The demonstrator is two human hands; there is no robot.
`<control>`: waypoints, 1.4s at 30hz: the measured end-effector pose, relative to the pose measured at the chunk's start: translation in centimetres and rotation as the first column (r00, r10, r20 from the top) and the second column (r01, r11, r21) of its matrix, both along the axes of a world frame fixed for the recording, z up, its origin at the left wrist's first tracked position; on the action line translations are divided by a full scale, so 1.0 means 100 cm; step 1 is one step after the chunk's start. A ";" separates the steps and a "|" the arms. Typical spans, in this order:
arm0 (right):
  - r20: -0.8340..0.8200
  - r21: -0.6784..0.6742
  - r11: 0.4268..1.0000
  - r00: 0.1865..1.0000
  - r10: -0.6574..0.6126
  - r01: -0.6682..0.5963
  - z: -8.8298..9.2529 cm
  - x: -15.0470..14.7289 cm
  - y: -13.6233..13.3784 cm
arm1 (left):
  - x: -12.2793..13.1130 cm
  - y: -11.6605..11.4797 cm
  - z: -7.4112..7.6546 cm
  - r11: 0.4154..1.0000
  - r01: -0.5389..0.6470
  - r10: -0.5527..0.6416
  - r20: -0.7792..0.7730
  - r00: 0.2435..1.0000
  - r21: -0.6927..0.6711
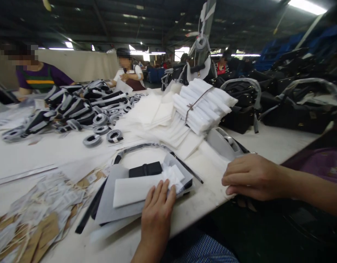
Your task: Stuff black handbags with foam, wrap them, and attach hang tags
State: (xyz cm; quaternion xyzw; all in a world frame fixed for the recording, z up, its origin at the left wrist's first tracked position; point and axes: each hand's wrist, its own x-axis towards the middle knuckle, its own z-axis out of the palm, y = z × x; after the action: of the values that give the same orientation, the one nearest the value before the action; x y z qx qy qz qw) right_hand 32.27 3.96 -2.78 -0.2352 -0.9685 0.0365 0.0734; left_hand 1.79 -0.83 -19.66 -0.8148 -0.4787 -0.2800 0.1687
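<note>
My left hand (158, 210) lies with fingers stretched out on a white foam sheet (135, 190) and the edge of a crumpled clear plastic packet (173, 176). Beneath these is a pale sheet (106, 199) over a flat black bag, whose wrapped curved handle (142, 146) points away from me. A small black folded piece with a band (145, 169) rests behind the foam. My right hand (252, 177) is at the table's front edge, fingers curled together against the thumb. Whatever it may hold is hidden. Just beyond it stands a grey plastic object (223, 142).
Paper tags with strings and plastic (48, 215) are heaped at left. Behind lie wrapped coiled straps (92, 140), loose white sheets (149, 109) and a tied white bundle (202, 104). Black handbags (297, 113) stand at right. Two people sit across the table.
</note>
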 end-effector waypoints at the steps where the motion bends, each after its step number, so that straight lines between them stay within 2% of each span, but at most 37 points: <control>1: 0.003 -0.038 0.998 0.999 0.047 -0.047 0.002 -0.015 0.009 | 0.002 -0.001 0.000 1.000 -0.007 0.007 0.017 1.000 -0.008; 4: 0.023 -0.115 0.979 0.985 0.171 -0.168 0.004 -0.060 0.041 | 0.005 -0.001 0.002 1.000 -0.015 0.016 0.037 0.999 -0.027; 7: 0.100 -0.177 0.952 0.958 0.268 -0.248 -0.002 -0.100 0.073 | 0.007 0.000 0.003 1.000 -0.010 0.011 0.054 0.998 -0.021; 11: 0.258 -0.219 0.932 0.904 0.340 -0.288 -0.019 -0.142 0.106 | 0.010 0.001 0.001 0.999 -0.029 0.026 0.113 0.993 0.029; 15: 0.406 -0.251 0.920 0.831 0.381 -0.300 -0.035 -0.169 0.125 | 0.012 0.002 -0.001 0.998 -0.038 0.030 0.164 0.986 0.044; 23: 0.554 -0.246 0.928 0.745 0.372 -0.280 -0.042 -0.196 0.130 | 0.013 0.000 0.008 0.997 -0.057 0.047 0.184 0.982 0.051; 30: 0.659 -0.237 0.939 0.669 0.343 -0.248 -0.041 -0.216 0.130 | 0.010 0.003 0.006 0.994 0.044 -0.068 0.257 0.964 0.098; 36: 0.648 -0.282 0.936 0.677 0.348 -0.211 -0.045 -0.220 0.135 | 0.010 0.004 0.005 0.991 0.074 -0.104 0.287 0.952 0.113; 39: 0.640 -0.220 0.949 0.701 0.315 -0.226 -0.050 -0.221 0.145 | 0.012 0.004 0.003 0.990 0.057 -0.094 0.309 0.947 0.128; 42: 0.698 -0.199 0.961 0.660 0.276 -0.191 -0.056 -0.222 0.160 | 0.014 0.006 0.002 0.986 0.030 -0.086 0.337 0.938 0.167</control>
State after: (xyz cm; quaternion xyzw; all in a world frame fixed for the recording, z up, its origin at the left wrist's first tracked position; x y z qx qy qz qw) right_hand 10.08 20.01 -8.41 -0.1080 -0.9378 0.0033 -0.3299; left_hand 3.20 -0.25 -19.48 -0.7512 -0.4527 -0.4599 0.1389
